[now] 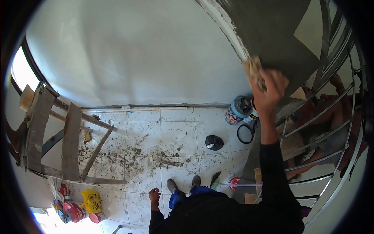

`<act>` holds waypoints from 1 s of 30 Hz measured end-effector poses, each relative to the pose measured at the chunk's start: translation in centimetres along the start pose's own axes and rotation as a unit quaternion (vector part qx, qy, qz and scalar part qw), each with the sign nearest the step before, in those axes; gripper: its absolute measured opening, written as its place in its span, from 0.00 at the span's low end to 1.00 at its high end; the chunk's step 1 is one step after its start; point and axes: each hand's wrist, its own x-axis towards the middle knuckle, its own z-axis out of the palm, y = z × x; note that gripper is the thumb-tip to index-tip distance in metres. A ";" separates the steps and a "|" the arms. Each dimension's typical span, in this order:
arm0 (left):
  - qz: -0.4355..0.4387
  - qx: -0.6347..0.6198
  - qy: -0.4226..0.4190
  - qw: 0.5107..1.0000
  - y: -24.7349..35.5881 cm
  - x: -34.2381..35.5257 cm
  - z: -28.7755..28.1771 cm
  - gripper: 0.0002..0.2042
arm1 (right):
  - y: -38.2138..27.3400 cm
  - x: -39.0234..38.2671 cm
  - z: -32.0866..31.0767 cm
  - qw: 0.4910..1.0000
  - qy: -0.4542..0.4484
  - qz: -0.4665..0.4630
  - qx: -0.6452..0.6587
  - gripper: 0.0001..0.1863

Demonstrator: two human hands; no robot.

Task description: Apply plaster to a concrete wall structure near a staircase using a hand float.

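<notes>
My right hand (269,87) is raised to the wall, fingers wrapped round a tan, crumpled pad (253,67) that could be paper or sponge. Its edge touches the lower end of a white, rough-edged curved strip (228,25). This strip runs between the pale wall (156,50) and a dark grey plastered surface (269,31). Down at my left side hangs my left hand (154,194), with fingers loosely bent and nothing visible in them.
Behind the curved metal railing (315,128) on the right is another person (327,113). Buckets (237,111) stand below my right hand, near a black bag (214,142). A wooden trestle (72,140) and paint cans (74,210) are at left. Debris litters the tiled floor (140,136).
</notes>
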 end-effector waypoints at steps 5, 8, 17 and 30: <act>0.061 0.015 -0.006 0.998 0.1 1.8 0.3 0.13 | -1.4 5.1 -0.9 0.995 0.066 -0.057 0.038 0.14; 0.033 0.097 -0.044 0.994 0.4 2.1 0.9 0.12 | -1.4 15.0 1.9 0.965 0.148 -0.210 0.044 0.13; -0.030 0.038 -0.045 0.998 -1.1 -0.4 -0.3 0.15 | 2.8 -2.7 -1.9 0.995 -0.097 -0.035 0.007 0.14; 0.023 -0.013 -0.024 0.999 1.7 0.3 -1.3 0.15 | 3.3 4.6 -2.0 0.987 -0.097 -0.128 0.001 0.16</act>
